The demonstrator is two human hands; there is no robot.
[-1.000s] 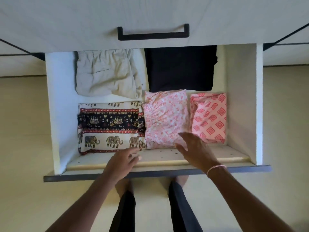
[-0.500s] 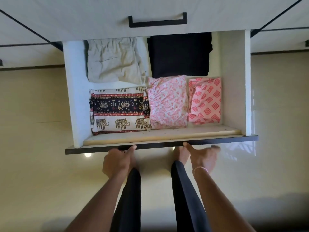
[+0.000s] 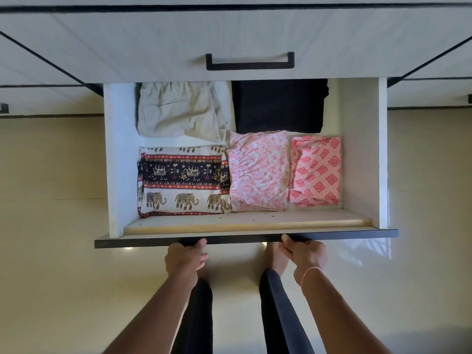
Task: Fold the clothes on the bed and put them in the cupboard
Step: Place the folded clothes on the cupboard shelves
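Note:
The cupboard drawer (image 3: pixel 245 237) stands pulled out below me, and folded clothes fill it. In the front row lie an elephant-print piece (image 3: pixel 182 181), a pink floral piece (image 3: pixel 258 172) and a pink diamond-print piece (image 3: pixel 316 171). Behind them sit a beige garment (image 3: pixel 178 111) and a black garment (image 3: pixel 279 106). My left hand (image 3: pixel 185 260) grips the drawer's dark front edge left of centre, thumb against the rim. My right hand (image 3: pixel 305 254), a bracelet on its wrist, grips the same edge further right. The fingertips of both hands are hidden under the front.
A closed drawer with a black handle (image 3: pixel 250 62) sits above the open one. Pale glossy floor (image 3: pixel 51 251) spreads on both sides. My legs in dark trousers (image 3: pixel 275 302) and bare feet stand just under the drawer front.
Both hands drew back out of the drawer, away from the folded clothes, and settled on its front edge. The clothes have not shifted.

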